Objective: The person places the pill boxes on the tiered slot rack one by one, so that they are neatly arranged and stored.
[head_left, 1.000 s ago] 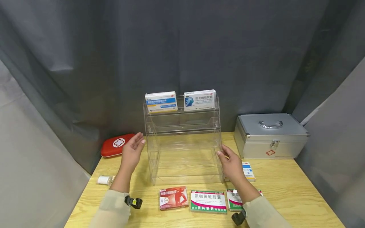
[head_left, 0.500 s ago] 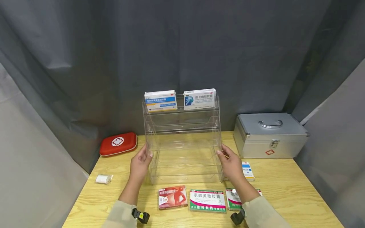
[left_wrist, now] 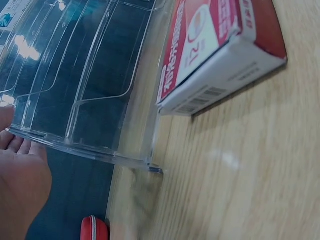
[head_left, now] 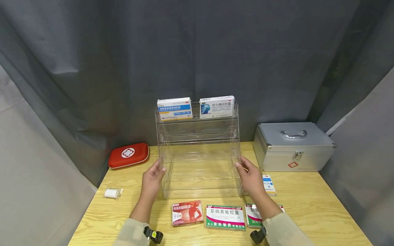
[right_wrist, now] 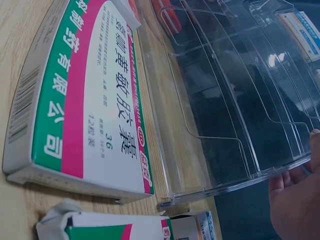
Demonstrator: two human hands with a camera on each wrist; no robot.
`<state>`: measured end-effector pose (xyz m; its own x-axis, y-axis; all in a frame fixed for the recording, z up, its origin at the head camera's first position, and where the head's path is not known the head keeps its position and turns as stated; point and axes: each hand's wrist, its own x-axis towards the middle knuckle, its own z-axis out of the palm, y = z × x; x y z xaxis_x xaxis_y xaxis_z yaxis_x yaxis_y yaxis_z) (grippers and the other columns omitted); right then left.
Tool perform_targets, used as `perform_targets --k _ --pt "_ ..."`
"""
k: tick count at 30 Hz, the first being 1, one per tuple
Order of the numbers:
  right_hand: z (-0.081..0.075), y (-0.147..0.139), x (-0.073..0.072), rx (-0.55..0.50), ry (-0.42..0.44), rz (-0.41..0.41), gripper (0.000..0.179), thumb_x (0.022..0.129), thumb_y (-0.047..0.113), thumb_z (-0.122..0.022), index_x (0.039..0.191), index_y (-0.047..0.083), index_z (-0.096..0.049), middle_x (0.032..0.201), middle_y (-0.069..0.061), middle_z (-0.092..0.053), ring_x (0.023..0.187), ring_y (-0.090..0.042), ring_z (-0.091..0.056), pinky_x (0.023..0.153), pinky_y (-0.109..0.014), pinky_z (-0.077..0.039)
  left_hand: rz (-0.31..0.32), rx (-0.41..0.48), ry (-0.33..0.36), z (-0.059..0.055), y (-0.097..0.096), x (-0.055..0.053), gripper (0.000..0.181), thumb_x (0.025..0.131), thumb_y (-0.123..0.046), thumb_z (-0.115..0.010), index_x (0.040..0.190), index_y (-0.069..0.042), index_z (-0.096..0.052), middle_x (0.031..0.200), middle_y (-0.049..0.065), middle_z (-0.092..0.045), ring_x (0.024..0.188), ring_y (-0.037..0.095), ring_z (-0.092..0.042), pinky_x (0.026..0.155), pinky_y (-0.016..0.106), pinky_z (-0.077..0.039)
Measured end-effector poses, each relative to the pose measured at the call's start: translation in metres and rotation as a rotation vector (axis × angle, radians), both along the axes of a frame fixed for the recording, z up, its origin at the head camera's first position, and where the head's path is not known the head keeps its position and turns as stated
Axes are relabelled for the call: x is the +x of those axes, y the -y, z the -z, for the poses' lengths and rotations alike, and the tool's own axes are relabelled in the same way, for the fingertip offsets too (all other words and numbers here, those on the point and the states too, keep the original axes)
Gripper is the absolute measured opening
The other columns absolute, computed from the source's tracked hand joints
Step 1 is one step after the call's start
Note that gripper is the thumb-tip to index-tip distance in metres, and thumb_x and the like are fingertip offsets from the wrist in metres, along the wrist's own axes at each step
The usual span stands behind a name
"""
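Dark curtain [head_left: 197,51] is hanging behind the clear rack [head_left: 198,139], head view, left hand [head_left: 152,179] and right hand [head_left: 251,178] gripping its sides while it is standing on wooden table [head_left: 311,208]; left wrist view, red box [left_wrist: 220,55] is lying in front of rack; right wrist view, green-white box [right_wrist: 95,100] likewise.

The left hand [head_left: 153,177], raised with fingers extended just outside the left side of the clear stand [head_left: 198,140] a second ago, has moved lower along that side and now grips its edge, thumb in front and fingers behind. The left sleeve [head_left: 132,232] has shifted right, closer to the stand's front left corner. Left of the stand, the near end of the red case [head_left: 128,155] and of the white roll [head_left: 112,193], both partly covered then, have come into view.
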<state>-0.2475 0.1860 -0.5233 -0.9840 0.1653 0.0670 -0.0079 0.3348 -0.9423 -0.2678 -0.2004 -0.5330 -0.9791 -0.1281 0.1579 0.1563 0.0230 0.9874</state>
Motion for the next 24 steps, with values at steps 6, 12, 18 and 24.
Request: perform_targets --k 6,12,18,24 --pt "0.000 0.000 0.002 0.009 0.009 -0.013 0.060 0.113 0.043 -0.060 0.166 0.018 -0.047 0.157 -0.021 -0.059 0.145 -0.041 -0.059 0.117 -0.058 -0.056 -0.028 -0.004 0.018 0.003 -0.001 0.001 0.055 0.108 -0.003 -0.066 0.161 -0.002 -0.050 0.168 0.019 -0.048 0.158 0.037 -0.043 0.123 0.028 -0.043" --pt "0.000 -0.003 0.003 0.022 0.039 -0.044 0.068 0.112 0.051 -0.057 0.170 0.020 -0.040 0.160 -0.018 -0.056 0.150 -0.042 -0.054 0.119 -0.060 -0.053 -0.045 0.007 0.027 0.003 -0.002 0.004 0.053 0.108 -0.005 -0.067 0.159 -0.003 -0.054 0.166 0.018 -0.050 0.158 0.034 -0.045 0.126 0.035 -0.041" --pt "-0.001 -0.008 -0.001 0.020 0.026 -0.060 0.065 0.113 0.043 -0.060 0.169 0.015 -0.041 0.160 -0.020 -0.056 0.151 -0.042 -0.052 0.121 -0.059 -0.051 -0.067 0.013 0.021 0.002 -0.006 0.002 0.049 0.107 -0.004 -0.067 0.156 -0.002 -0.057 0.163 0.020 -0.055 0.155 0.036 -0.049 0.127 0.038 -0.043" --pt "-0.006 -0.017 0.000 0.048 0.044 -0.135 0.071 0.112 0.050 -0.058 0.171 0.018 -0.037 0.168 -0.018 -0.048 0.156 -0.042 -0.046 0.123 -0.060 -0.049 -0.088 0.080 0.018 0.007 -0.009 0.000 0.048 0.107 -0.001 -0.066 0.154 -0.001 -0.058 0.161 0.019 -0.057 0.153 0.035 -0.052 0.115 0.018 -0.051"
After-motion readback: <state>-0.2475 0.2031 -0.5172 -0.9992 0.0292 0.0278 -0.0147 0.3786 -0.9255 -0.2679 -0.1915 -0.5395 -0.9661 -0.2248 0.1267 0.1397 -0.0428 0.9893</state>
